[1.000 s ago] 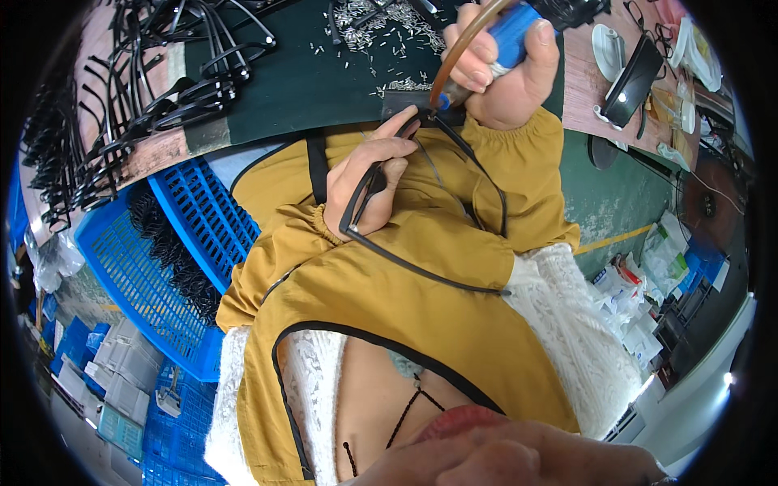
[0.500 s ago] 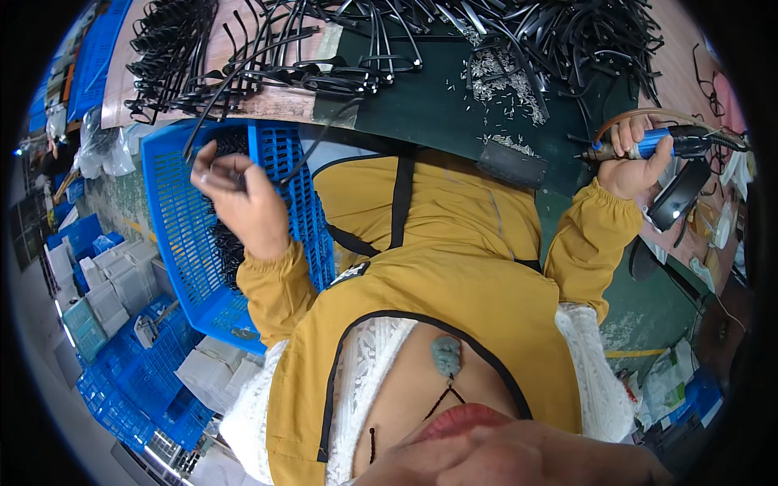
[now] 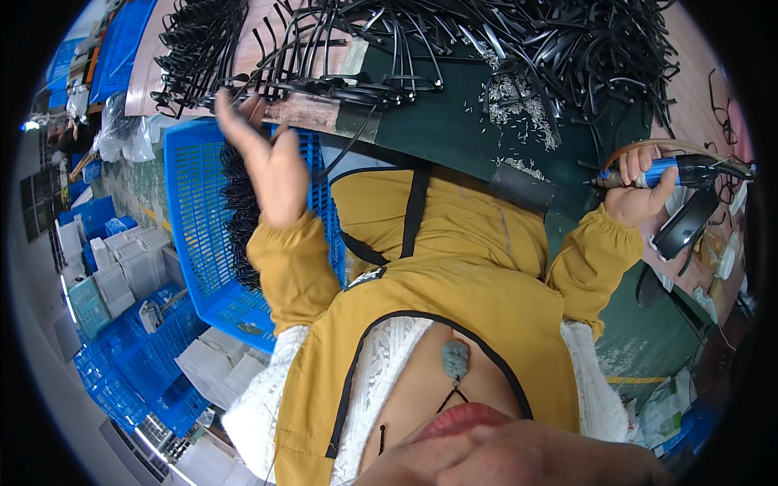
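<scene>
My left hand [image 3: 274, 170], a little blurred, is raised over the near edge of the bench above a blue basket [image 3: 193, 235]. It grips a black eyeglass frame, mostly hidden behind the fingers; one thin temple arm [image 3: 350, 147] sticks out to the right. My right hand [image 3: 636, 193] is wrapped round a blue and black powered screwdriver [image 3: 658, 172], its tip pointing left over the bench. Black eyeglass frames [image 3: 324, 87] stand in rows just beyond my left hand. More dark frames [image 3: 243, 219] lie stacked inside the basket.
A large heap of black temple arms [image 3: 567, 49] covers the far bench, with small silver screws [image 3: 519, 101] scattered before it. A dark flat pad [image 3: 525, 188] lies at the bench edge. Blue crates [image 3: 134, 356] and white boxes [image 3: 142, 255] stand on the floor at left.
My left hand has moved forward with the eyeglass frame, from over the basket toward the rows on the bench. The right hand keeps its hold on the screwdriver; the whole view has shifted slightly.
</scene>
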Demonstrator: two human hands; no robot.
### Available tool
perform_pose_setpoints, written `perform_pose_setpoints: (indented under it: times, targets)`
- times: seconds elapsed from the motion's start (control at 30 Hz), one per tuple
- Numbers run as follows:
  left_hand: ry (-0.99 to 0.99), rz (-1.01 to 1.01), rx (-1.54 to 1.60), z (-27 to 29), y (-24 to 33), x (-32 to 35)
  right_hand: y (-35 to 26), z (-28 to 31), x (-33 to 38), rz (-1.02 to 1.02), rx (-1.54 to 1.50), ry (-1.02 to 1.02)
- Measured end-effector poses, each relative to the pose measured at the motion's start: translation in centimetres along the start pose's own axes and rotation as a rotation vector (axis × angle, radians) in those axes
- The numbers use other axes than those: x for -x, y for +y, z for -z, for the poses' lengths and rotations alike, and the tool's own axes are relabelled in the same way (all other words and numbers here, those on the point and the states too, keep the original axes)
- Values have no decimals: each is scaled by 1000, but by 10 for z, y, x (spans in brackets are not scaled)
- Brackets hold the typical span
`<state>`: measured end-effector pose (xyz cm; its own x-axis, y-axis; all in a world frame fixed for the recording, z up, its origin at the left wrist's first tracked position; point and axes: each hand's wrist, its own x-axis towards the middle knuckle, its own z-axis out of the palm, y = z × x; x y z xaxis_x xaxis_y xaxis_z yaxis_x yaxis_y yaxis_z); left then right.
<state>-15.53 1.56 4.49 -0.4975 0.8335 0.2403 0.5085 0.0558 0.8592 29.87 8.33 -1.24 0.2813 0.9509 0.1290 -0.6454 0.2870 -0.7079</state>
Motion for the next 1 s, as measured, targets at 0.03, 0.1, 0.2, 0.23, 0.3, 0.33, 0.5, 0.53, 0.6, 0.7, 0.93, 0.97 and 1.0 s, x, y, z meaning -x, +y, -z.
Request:
perform_pose_setpoints:
  times: [0.03, 0.1, 0.2, 0.23, 0.3, 0.33, 0.5, 0.53, 0.6, 0.7, 0.93, 0.97, 1.0]
  targets:
    - [20, 80, 94, -16, -12, -7, 0, 0, 0, -12, 22, 6]
    - [6, 93, 280, -38, -27, -15, -1, 0, 1, -3, 30, -38]
    - [163, 234, 145, -52, -22, -17, -2, 5, 1, -11, 1, -38]
    - [185, 179, 101, -50, -15, -14, -2, 6, 1, -3, 3, -48]
    - [252, -334, -230, -46, 0, -11, -2, 10, 1, 12, -25, -52]
    - [222, -620, -426, -44, 6, -12, -2, 10, 1, -13, -7, -67]
    - [-143, -708, -312, -65, 9, -31, -5, 9, 1, -72, -25, -39]
    - [-37, -710, -252, -73, 7, -36, -4, 9, 1, -64, 13, 16]
    - [15, -642, -213, -83, 4, -37, -1, 11, -1, -49, 23, -10]
    - [36, -695, -303, -77, 8, -29, 5, 17, -3, -9, -81, -100]
    - [114, -858, -513, 62, -13, -93, -21, -40, 24, 920, 871, 381]
    - [3, -796, -649, 74, -25, -107, -23, -65, 34, 1031, 992, 235]
    - [-71, -856, -656, 79, -38, -115, -16, -91, 44, 1043, 1076, 31]
